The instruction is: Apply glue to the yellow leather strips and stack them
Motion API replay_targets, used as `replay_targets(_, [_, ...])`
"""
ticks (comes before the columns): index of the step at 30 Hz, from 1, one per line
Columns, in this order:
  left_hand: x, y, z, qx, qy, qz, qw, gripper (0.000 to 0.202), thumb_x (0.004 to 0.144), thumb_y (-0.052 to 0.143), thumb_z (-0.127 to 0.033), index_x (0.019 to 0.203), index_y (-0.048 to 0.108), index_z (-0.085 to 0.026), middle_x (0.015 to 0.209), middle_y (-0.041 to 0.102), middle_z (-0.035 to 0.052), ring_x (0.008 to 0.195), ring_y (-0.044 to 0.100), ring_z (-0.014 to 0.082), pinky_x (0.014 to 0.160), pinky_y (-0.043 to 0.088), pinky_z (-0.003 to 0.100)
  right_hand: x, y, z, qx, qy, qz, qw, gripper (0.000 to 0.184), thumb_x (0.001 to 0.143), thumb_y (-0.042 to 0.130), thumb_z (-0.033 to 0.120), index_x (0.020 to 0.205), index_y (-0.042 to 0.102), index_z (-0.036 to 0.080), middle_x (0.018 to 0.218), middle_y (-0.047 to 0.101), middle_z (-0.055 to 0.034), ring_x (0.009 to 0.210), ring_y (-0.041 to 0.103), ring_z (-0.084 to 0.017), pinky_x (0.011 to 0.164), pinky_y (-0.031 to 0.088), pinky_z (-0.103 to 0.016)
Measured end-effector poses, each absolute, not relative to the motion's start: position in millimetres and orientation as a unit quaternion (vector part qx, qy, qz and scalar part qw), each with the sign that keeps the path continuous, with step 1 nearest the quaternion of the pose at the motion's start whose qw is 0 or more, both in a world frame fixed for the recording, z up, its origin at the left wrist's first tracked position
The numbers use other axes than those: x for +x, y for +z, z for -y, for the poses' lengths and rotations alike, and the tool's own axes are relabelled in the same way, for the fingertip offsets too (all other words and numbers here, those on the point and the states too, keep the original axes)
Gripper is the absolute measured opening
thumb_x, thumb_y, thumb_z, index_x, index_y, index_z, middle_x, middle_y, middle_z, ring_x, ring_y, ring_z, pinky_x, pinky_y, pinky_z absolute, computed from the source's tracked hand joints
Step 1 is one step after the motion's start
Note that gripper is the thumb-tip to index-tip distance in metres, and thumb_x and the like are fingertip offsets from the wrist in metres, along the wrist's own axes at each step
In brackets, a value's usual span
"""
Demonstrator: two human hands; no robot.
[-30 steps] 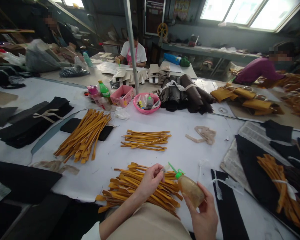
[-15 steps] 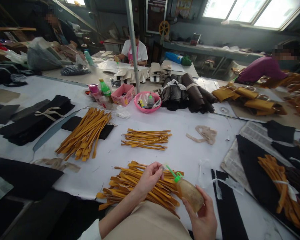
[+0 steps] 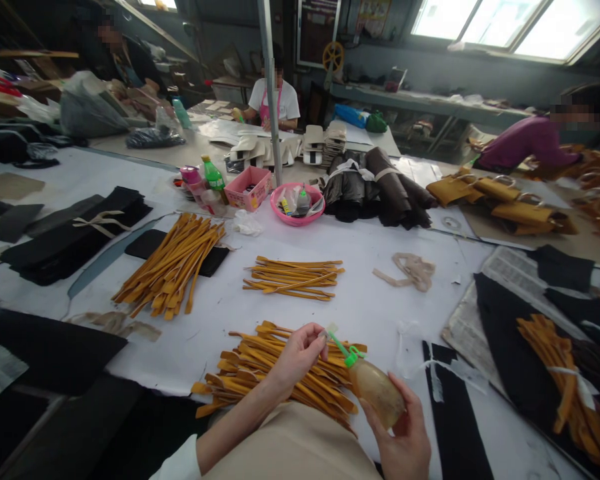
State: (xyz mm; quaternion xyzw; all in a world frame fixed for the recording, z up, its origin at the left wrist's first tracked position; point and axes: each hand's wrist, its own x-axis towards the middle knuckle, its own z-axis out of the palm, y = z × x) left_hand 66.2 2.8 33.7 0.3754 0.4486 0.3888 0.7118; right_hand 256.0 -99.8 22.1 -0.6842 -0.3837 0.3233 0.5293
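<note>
My right hand (image 3: 403, 437) grips a squat amber glue bottle (image 3: 375, 395) tilted up to the left, its green nozzle (image 3: 341, 349) pointing at my left hand. The fingers of my left hand (image 3: 296, 359) are pinched at the tip of that nozzle, on a small pale bit I cannot make out. Both hands hover over a pile of yellow leather strips (image 3: 260, 373) at the near edge of the white table (image 3: 365, 300).
Two more bundles of yellow strips (image 3: 173, 265) (image 3: 293, 278) lie farther out. A pink bowl (image 3: 295, 203), a pink box (image 3: 247, 188) and a green bottle (image 3: 212, 175) stand behind them. Black fabric pieces (image 3: 67, 237) lie left and right. Other people work at far tables.
The bottle and both hands have drifted slightly left and lower in view. The left fingers stay pinched at the nozzle tip.
</note>
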Motion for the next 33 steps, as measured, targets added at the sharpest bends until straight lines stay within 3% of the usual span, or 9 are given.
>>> replay_targets(15, [65.1, 34.2, -2.8, 0.396, 0.396, -0.454, 0.693, 0.031, 0.090, 0.060, -0.047, 0.087, 0.056, -0.016, 0.064, 0.058, -0.0023, 0.050, 0.036, 0.0072, 0.049, 0.025, 0.020, 255.6, 29.4, 89.4, -0.687, 0.294, 0.364, 0.556, 0.063, 0.069, 0.084, 0.038, 0.125, 0.058, 0.023, 0.124, 0.063, -0.0090, 0.104, 0.065, -0.028, 0.089, 0.055, -0.039])
replay_targets(25, [60.1, 30.0, -1.8, 0.411, 0.392, -0.452, 0.688, 0.029, 0.089, 0.061, -0.046, 0.089, 0.059, -0.016, 0.064, 0.058, -0.0023, 0.055, 0.043, 0.0095, 0.052, 0.030, 0.021, 288.2, 29.9, 91.5, -0.668, 0.316, 0.495, 0.456, 0.057, 0.069, 0.085, 0.037, 0.121, 0.064, 0.025, 0.121, 0.065, -0.0077, 0.102, 0.066, -0.026, 0.082, 0.059, -0.033])
replay_targets(33, [59.9, 31.0, -3.7, 0.419, 0.392, -0.449, 0.685, 0.030, 0.088, 0.061, -0.046, 0.088, 0.060, -0.016, 0.063, 0.059, -0.0020, 0.053, 0.043, 0.0093, 0.051, 0.030, 0.021, 279.5, 35.3, 84.6, -0.667, 0.339, 0.434, 0.502, 0.060, 0.064, 0.087, 0.036, 0.118, 0.064, 0.023, 0.119, 0.067, -0.0089, 0.100, 0.068, -0.028, 0.084, 0.058, -0.037])
